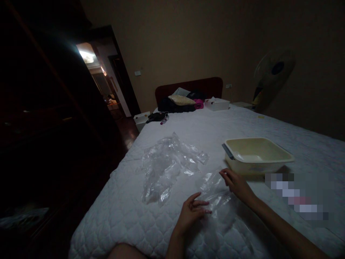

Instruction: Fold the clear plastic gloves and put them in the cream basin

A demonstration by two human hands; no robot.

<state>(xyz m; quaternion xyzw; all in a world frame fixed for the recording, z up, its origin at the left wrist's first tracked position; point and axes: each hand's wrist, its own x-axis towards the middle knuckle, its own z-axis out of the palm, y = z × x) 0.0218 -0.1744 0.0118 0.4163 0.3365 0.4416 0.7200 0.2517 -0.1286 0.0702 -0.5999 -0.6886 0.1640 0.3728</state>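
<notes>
A clear plastic bag [215, 194] lies flat on the white quilted bed [129, 216] in front of me. My left hand [192, 212] rests on its near left edge, fingers curled and pinching the film. My right hand [237, 183] presses on its far right edge with bent fingers. A larger heap of crumpled clear plastic bags [167, 165] lies to the left, apart from both hands. A cream plastic basin [256, 154] stands just beyond my right hand.
At the head of the bed lie a pillow [181, 100], dark clothes [172, 106], a pink cloth [198, 104] and a white box [217, 104]. A fan [272, 77] stands at the right. The dark floor and a lit doorway [97, 75] are to the left.
</notes>
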